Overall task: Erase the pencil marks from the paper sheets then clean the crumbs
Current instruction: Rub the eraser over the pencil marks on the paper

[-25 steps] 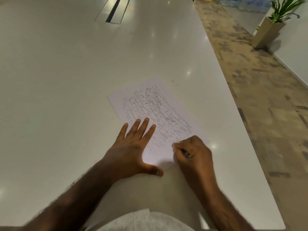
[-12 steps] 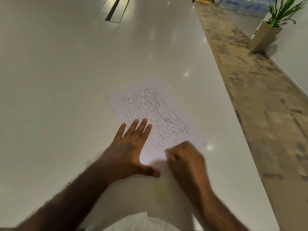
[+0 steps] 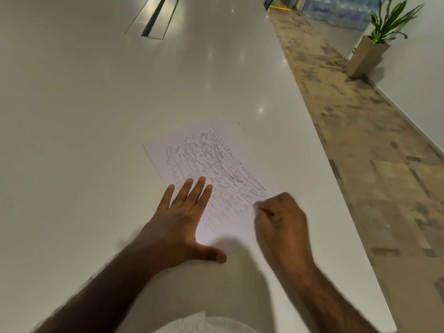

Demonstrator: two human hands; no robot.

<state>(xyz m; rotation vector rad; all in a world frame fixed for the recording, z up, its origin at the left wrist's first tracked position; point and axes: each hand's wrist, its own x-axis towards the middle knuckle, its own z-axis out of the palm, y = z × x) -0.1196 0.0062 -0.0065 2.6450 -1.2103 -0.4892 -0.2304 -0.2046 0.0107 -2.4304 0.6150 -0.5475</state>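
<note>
The person's left hand (image 3: pixel 182 219) is pressing flat, fingers spread, on the 7 o'clock corner of the paper sheet (image 3: pixel 242 150), which is lying on the white table (image 3: pixel 96 97). The right hand (image 3: pixel 281 219), at the sheet's 4 o'clock edge, is curling tightly round something hidden, probably an eraser. Only the strip toward 6 o'clock is looking clean; pencil marks (image 3: pixel 213 162) are covering the rest, and crumb cleaning is waiting.
</note>
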